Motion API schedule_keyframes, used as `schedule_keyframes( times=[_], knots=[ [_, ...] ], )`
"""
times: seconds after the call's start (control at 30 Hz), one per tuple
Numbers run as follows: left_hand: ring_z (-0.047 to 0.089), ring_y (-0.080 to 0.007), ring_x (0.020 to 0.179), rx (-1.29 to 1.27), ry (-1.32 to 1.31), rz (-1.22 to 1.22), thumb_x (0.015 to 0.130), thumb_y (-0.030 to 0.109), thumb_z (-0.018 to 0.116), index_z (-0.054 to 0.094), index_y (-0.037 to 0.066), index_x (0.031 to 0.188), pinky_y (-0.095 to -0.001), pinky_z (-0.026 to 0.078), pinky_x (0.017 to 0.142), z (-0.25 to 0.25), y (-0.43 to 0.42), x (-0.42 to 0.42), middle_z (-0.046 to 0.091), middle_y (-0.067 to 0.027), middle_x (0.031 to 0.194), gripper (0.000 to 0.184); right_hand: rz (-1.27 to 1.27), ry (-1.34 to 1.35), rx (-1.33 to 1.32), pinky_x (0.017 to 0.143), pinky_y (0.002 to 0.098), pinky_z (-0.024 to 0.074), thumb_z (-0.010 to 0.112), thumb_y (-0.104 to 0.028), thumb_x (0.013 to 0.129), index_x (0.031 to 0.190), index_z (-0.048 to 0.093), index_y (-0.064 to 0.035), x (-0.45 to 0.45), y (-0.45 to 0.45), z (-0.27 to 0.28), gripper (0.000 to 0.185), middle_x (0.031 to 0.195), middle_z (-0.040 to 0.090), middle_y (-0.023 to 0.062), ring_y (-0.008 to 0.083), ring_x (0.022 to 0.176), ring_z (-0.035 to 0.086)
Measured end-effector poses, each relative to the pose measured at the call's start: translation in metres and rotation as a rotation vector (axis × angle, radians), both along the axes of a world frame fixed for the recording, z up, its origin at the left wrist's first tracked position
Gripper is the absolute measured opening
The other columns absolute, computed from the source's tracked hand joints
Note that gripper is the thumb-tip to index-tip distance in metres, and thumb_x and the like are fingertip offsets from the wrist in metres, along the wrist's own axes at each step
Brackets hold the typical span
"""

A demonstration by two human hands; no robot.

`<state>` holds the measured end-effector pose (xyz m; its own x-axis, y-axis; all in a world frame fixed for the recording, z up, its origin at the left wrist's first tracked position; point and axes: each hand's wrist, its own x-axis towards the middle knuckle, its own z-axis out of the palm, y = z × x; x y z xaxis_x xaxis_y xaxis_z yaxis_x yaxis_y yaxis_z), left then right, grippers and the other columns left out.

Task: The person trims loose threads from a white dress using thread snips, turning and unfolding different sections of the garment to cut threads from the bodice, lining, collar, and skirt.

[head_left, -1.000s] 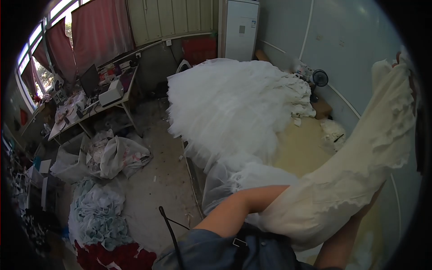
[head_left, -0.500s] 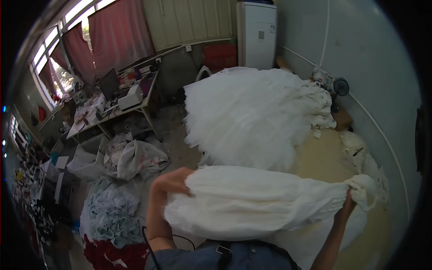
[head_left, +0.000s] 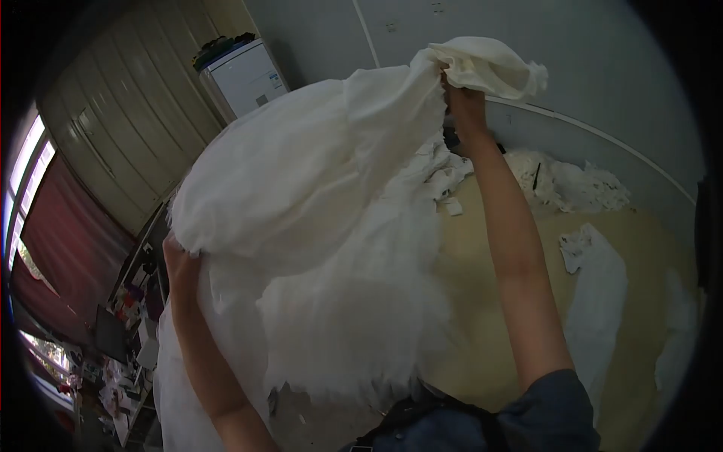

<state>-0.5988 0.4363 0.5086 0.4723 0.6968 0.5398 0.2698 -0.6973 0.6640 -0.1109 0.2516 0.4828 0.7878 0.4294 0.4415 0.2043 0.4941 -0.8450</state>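
A large white dress [head_left: 301, 158] with a full, sheer skirt is lifted and spread between my hands. My right hand [head_left: 468, 120], raised at upper right, is closed around its bunched narrow end, and a loose cream flap hangs past the fist. At the left, my left hand [head_left: 182, 265] grips the skirt's lower edge, its fingertips partly hidden by the cloth. More sheer white fabric [head_left: 354, 331] hangs or lies below; where one layer ends and another begins I cannot tell.
A beige tabletop [head_left: 482, 316] lies beneath, bearing a flat white fabric piece [head_left: 599, 301] at right and a pile of white lace [head_left: 565, 181] by the wall. A white cabinet [head_left: 245, 79] stands behind. A cluttered desk [head_left: 124, 422] is at lower left.
Both hands have gone up and away from my body, raising the dress from near my waist and spreading it over the table. My view has turned to the right.
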Motion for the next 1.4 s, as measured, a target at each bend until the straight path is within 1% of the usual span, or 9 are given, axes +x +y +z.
schedule_keyframes(
  times=[0.17,0.3,0.43,0.57,0.7,0.97,1.13,1.27,1.4],
  knots=[
    [0.052,-0.0364,0.126,0.079,0.358,-0.106,0.081,0.031,0.070,0.037,0.003,0.144,-0.0423,0.041,0.103,-0.083,0.150,0.169,0.052,-0.0250,0.136,0.076,-0.148,-0.371,-0.380,0.072,0.0307,0.0467,0.059,-0.042,0.095,0.097,0.066,0.0030,0.021,0.085,-0.130,0.045,0.078,0.065,0.0063,0.0147,0.077,0.059],
    [0.037,-0.0470,0.134,0.097,0.897,-0.079,0.083,0.055,0.069,0.018,0.013,0.155,-0.0488,0.040,0.107,-0.219,0.196,0.215,0.027,-0.0267,0.152,0.098,0.212,-0.330,-0.779,0.073,0.0316,0.0494,0.058,-0.028,0.098,0.096,0.069,-0.0016,-0.067,-0.019,-0.288,0.029,0.085,0.072,0.0060,0.0171,0.074,0.064],
    [0.044,-0.0409,0.131,0.050,0.875,-0.036,0.084,0.044,0.070,0.026,0.001,0.151,-0.0443,0.041,0.106,-0.213,0.162,0.238,0.038,-0.0262,0.146,0.091,0.110,-0.044,-0.985,0.071,0.0346,0.0507,0.056,-0.026,0.096,0.094,0.071,-0.0027,-0.115,-0.197,-0.411,0.028,0.082,0.072,0.0078,0.0219,0.074,0.067],
    [0.042,-0.0394,0.133,-0.004,0.937,-0.070,0.083,0.038,0.072,0.025,-0.001,0.151,-0.0446,0.038,0.108,-0.206,0.189,0.235,0.036,-0.0243,0.149,0.091,-0.594,0.405,-1.175,0.065,0.0341,0.0494,0.055,-0.021,0.094,0.091,0.069,0.0004,-0.131,-0.355,-0.384,0.025,0.072,0.066,0.0108,0.0227,0.065,0.063],
    [0.039,-0.0393,0.136,-0.010,1.024,-0.139,0.080,0.034,0.075,0.023,-0.001,0.151,-0.0442,0.037,0.110,-0.190,0.202,0.235,0.033,-0.0241,0.151,0.095,-1.090,0.283,-1.223,0.068,0.0403,0.0509,0.059,-0.020,0.092,0.089,0.068,0.0012,-0.086,-0.467,-0.402,0.023,0.074,0.066,0.0153,0.0301,0.068,0.065],
    [0.042,-0.0388,0.132,0.330,1.276,0.185,0.080,0.032,0.079,0.035,0.010,0.148,-0.0518,0.041,0.103,-0.118,0.100,0.260,0.036,-0.0198,0.149,0.084,-1.229,0.072,-1.419,0.083,0.0421,0.0528,0.067,-0.027,0.088,0.103,0.067,0.0018,0.087,-0.486,-0.442,0.033,0.098,0.067,0.0211,0.0330,0.095,0.066],
    [0.050,-0.0340,0.124,0.665,0.958,-0.102,0.089,0.016,0.070,0.048,0.007,0.137,-0.0501,0.044,0.098,-0.154,-0.013,0.290,0.049,-0.0186,0.139,0.054,-1.065,0.264,-1.370,0.080,0.0384,0.0524,0.069,-0.024,0.088,0.104,0.065,0.0032,0.149,-0.488,-0.479,0.032,0.092,0.065,0.0173,0.0277,0.091,0.066],
    [0.067,-0.0215,0.099,-0.321,0.795,-0.624,0.090,0.012,0.068,0.062,0.000,0.123,-0.0338,0.052,0.086,-0.213,-0.156,0.331,0.070,-0.0141,0.110,0.036,-0.565,0.436,-0.681,0.066,0.0307,0.0463,0.070,-0.020,0.089,0.091,0.065,0.0030,0.130,-0.444,-0.383,0.024,0.076,0.059,0.0028,0.0129,0.073,0.056],
    [0.062,-0.0250,0.112,-1.171,0.663,-0.891,0.102,0.041,0.050,0.052,-0.005,0.132,-0.0367,0.051,0.095,-0.336,-0.233,0.372,0.064,-0.0162,0.120,0.055,0.015,0.293,-0.659,0.062,0.0274,0.0403,0.069,-0.018,0.090,0.084,0.060,0.0022,0.010,-0.424,-0.304,0.023,0.068,0.052,-0.0009,0.0075,0.067,0.045]
  ],
)
